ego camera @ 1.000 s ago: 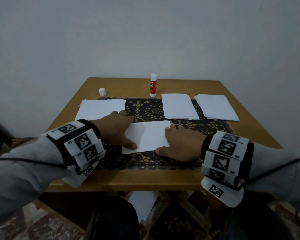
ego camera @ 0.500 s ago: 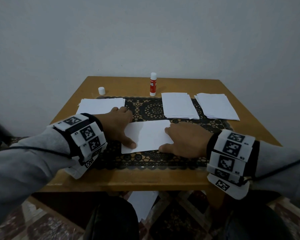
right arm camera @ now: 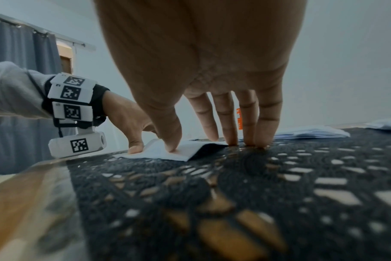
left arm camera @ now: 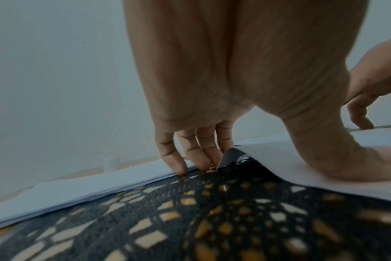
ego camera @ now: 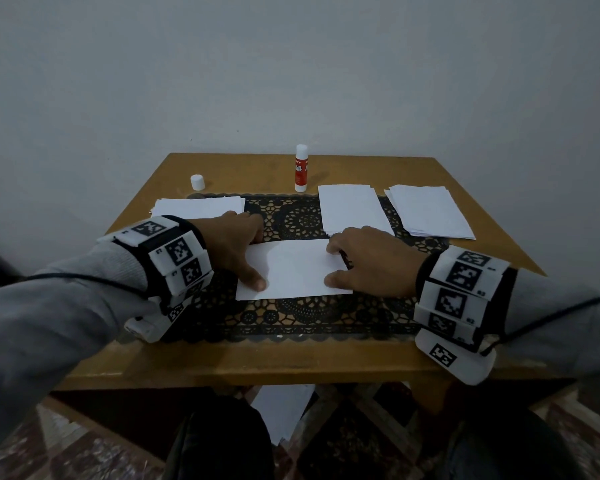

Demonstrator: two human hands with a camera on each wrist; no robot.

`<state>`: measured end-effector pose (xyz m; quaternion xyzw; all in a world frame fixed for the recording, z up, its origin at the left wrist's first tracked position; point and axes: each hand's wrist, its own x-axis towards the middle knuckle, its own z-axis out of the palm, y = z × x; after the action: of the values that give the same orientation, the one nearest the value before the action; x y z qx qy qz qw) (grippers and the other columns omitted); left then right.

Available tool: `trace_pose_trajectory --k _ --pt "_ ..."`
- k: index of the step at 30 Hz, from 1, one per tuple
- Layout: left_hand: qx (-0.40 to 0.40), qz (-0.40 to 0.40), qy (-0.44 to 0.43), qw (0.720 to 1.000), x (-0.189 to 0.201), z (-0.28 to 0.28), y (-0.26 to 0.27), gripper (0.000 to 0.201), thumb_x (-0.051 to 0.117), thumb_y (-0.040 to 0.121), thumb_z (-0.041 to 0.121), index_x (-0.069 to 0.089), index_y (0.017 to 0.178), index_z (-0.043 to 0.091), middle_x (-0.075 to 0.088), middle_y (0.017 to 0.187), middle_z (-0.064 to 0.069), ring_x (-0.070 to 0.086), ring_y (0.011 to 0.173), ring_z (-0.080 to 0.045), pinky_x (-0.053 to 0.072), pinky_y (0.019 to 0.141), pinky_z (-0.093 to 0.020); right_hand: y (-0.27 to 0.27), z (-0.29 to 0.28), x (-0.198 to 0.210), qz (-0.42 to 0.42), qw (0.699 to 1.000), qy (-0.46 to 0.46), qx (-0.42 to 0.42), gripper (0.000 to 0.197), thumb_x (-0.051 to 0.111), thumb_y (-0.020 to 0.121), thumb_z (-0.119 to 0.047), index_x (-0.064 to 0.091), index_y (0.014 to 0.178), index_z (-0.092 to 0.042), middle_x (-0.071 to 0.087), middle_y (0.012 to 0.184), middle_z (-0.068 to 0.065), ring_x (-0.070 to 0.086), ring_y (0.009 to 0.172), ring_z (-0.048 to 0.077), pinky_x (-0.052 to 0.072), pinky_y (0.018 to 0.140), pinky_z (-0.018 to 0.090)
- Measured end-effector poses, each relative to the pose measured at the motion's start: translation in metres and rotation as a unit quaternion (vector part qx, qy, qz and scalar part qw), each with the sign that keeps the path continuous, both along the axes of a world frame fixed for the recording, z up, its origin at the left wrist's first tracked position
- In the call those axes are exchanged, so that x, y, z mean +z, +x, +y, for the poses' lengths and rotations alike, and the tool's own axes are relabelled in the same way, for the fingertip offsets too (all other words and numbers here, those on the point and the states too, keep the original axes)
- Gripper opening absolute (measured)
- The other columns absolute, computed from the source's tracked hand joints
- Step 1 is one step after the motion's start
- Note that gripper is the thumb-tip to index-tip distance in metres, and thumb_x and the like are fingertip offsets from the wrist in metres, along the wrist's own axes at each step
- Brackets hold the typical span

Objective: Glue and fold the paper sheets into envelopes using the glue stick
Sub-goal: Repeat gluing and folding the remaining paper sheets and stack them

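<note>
While the folded sheet (ego camera: 291, 268) lay near the front edge of the table (ego camera: 482, 216), the left hand (ego camera: 229, 244) pinned its left end, thumb flat, fingers straight. The right hand (ego camera: 371, 261) pressed its right end likewise. Firm, even rubbing outward would probably seat the glued fold without skewing it.

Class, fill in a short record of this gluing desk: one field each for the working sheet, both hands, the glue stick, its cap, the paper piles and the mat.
Working sheet: white sheet lying on the mat, centre front
Left hand: left hand thumb pressing the sheet's left end
Right hand: right hand thumb on the sheet's right end
Glue stick: glue stick upright at the table's far edge, uncapped
Cap: white cap standing apart, far left
Paper piles: left pile; middle pile; right pile
Mat: black lace mat
</note>
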<state>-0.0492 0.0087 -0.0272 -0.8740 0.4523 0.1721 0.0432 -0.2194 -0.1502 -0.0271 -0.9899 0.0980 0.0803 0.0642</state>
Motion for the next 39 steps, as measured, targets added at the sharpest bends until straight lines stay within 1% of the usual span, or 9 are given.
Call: trace_pose_trajectory --k 8,13,17,20,24,26,29,33,39 --pt "0.024 0.047 -0.036 0.998 0.002 0.0 0.007 0.052 0.08 0.065 0.051 0.046 0.096 0.028 0.054 0.098 0.008 0.049 0.085 -0.009 0.038 0.068 -0.026 0.003 -0.009 -0.004 -0.026 0.999 0.033 -0.013 0.05 0.059 0.091 -0.048 0.051 0.129 -0.017 0.058 0.127 0.001 0.052 0.11 0.018 0.039 0.083 0.026" --pt "0.042 0.078 -0.169 0.982 0.005 0.005 0.004 0.054 0.081 0.07 0.034 0.044 0.109 0.028 0.054 0.102 0.008 0.052 0.09 -0.011 0.04 0.07 -0.025 0.004 -0.011 -0.005 -0.05 0.996 0.071 -0.036 0.052 0.062 0.089 -0.045 0.047 0.131 -0.017 0.06 0.123 0.001 0.055 0.11 0.019 0.047 0.093 0.035" --pt "0.09 0.233 -0.306 0.919 0.01 0.017 -0.002 0.055 0.076 0.075 0.003 0.049 0.117 0.024 0.06 0.11 0.005 0.059 0.101 -0.013 0.05 0.077 -0.024 0.005 -0.012 -0.003 -0.082 0.986 0.124 -0.077 0.053 0.064 0.089 -0.041 0.045 0.13 -0.014 0.064 0.115 0.003 0.058 0.103 0.018 0.048 0.087 0.033" --pt "0.088 0.335 -0.385 0.855 0.017 0.028 -0.009 0.06 0.071 0.073 -0.012 0.055 0.119 0.025 0.068 0.112 -0.003 0.064 0.105 -0.024 0.055 0.081 -0.036 0.007 -0.016 -0.001 -0.11 0.973 0.151 -0.138 0.051 0.063 0.088 -0.043 0.051 0.123 -0.008 0.061 0.114 0.007 0.058 0.101 0.021 0.049 0.087 0.036" --pt "0.067 0.403 -0.432 0.804 0.028 0.039 -0.017 0.079 0.059 0.076 -0.021 0.051 0.131 0.034 0.066 0.118 -0.006 0.064 0.108 -0.023 0.054 0.089 -0.039 0.01 -0.013 0.004 -0.163 0.903 0.354 -0.181 0.042 0.065 0.09 -0.03 0.063 0.104 0.01 0.066 0.102 0.024 0.062 0.084 0.026 0.055 0.074 0.04" --pt "0.049 0.404 -0.43 0.806 0.03 0.043 -0.02 0.08 0.062 0.073 -0.018 0.051 0.132 0.034 0.065 0.119 -0.008 0.062 0.11 -0.021 0.049 0.094 -0.036 0.009 -0.007 0.011 -0.182 0.847 0.465 -0.183 0.028 0.064 0.092 -0.017 0.062 0.096 0.011 0.066 0.083 0.019 0.061 0.069 0.023 0.055 0.061 0.033" --pt "0.049 0.363 -0.428 0.826 0.03 0.048 -0.022 0.067 0.056 0.077 -0.021 0.056 0.129 0.022 0.068 0.116 0.003 0.061 0.11 -0.014 0.044 0.096 -0.025 0.011 0.001 0.02 -0.187 0.825 0.505 -0.172 0.011 0.062 0.093 -0.01 0.062 0.092 0.001 0.066 0.075 0.013 0.06 0.059 0.018 0.052 0.056 0.026" --pt "0.077 0.312 -0.44 0.838 0.025 0.052 -0.025 0.056 0.052 0.079 -0.021 0.067 0.114 0.02 0.069 0.112 0.004 0.065 0.094 -0.014 0.052 0.087 -0.026 0.015 0.01 0.014 -0.137 0.848 0.484 -0.168 0.024 0.062 0.094 -0.021 0.062 0.101 0.003 0.068 0.085 0.015 0.062 0.068 0.022 0.054 0.061 0.032" --pt "0.174 0.349 -0.549 0.74 0.014 0.054 -0.018 0.043 0.049 0.076 -0.025 0.066 0.098 0.008 0.065 0.093 -0.009 0.06 0.088 -0.025 0.051 0.074 -0.033 0.015 0.02 -0.005 -0.102 0.842 0.517 -0.118 0.041 0.064 0.091 -0.028 0.062 0.112 0.008 0.068 0.112 0.019 0.065 0.106 0.033 0.054 0.092 0.049"
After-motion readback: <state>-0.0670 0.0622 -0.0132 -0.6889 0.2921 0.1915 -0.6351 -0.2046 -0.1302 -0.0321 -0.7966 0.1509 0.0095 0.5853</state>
